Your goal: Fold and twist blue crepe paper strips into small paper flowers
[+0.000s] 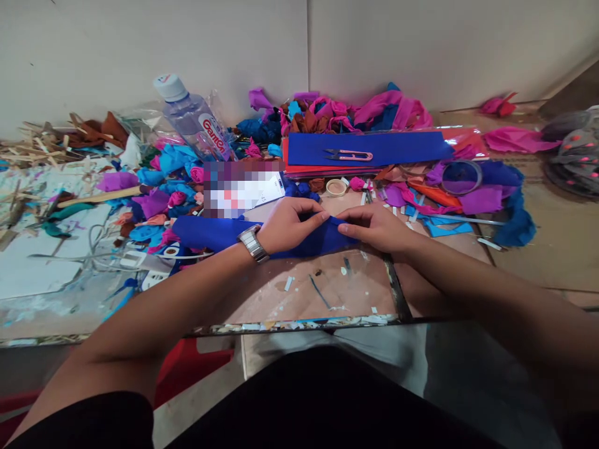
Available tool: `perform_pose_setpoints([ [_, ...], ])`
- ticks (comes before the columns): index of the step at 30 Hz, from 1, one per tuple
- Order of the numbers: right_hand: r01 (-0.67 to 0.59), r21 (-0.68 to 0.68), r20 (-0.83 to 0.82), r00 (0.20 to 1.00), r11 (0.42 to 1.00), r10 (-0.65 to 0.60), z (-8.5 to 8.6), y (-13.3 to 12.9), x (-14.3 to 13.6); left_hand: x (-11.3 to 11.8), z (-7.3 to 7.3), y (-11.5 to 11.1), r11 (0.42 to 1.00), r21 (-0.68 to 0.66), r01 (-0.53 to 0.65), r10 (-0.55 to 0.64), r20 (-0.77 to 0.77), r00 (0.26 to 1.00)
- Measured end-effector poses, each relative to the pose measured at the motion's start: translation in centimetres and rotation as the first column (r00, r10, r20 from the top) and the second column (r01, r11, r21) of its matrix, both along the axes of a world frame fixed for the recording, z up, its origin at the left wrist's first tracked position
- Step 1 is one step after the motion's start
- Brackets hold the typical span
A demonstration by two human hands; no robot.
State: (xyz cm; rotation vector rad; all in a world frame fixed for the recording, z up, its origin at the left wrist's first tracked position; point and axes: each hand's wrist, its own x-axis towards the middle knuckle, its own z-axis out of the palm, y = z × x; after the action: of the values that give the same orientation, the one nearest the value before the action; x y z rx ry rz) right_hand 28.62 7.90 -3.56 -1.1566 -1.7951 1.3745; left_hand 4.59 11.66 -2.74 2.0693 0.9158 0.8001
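Note:
A long strip of dark blue fabric [210,234] lies across the table in front of me, stretching left under my wrist. My left hand [292,224], with a metal watch on its wrist, pinches the strip's upper edge between thumb and fingers. Close beside it, my right hand [367,224] pinches the same strip near its right end. The fingertips of both hands nearly meet. Beyond them, a pair of pink-handled thread snips [349,154] rests on a flat stack of blue fabric [299,149]. A small roll of tape [336,187] sits just past my fingers.
A clear bottle with a white cap [194,118] leans at the back left, near a partly blurred card [262,190]. Pink, blue and purple scraps [393,112] are heaped along the wall. Wooden sticks [42,143] lie far left; a grey ring [461,178] lies right.

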Motion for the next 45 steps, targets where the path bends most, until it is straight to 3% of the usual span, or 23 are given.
perform_pose_setpoints([
  [7,0.094,0.138,0.073,0.992,0.986,-0.105,-0.6,-0.1,-0.5,0.1,-0.3,-0.4,1.000,0.010,0.024,-0.024,-0.027,0.999],
  [16,0.124,0.254,0.089,0.984,0.959,-0.151,-0.2,0.8,0.1,1.5,0.2,1.1,0.995,0.072,-0.064,0.068,-0.052,0.996],
  [25,0.081,0.289,0.122,0.985,0.954,-0.120,-0.7,0.9,0.4,1.5,-1.5,1.1,0.963,0.180,-0.200,0.208,-0.024,0.978],
  [35,0.052,0.300,0.162,0.981,0.953,-0.104,-1.1,0.7,0.5,0.8,-2.3,0.0,0.958,0.246,-0.149,0.153,0.004,0.988],
  [45,0.081,0.284,0.128,0.984,0.956,-0.121,-1.0,0.8,0.5,0.9,-2.5,-0.2,0.954,0.201,-0.221,0.212,0.062,0.975],
])
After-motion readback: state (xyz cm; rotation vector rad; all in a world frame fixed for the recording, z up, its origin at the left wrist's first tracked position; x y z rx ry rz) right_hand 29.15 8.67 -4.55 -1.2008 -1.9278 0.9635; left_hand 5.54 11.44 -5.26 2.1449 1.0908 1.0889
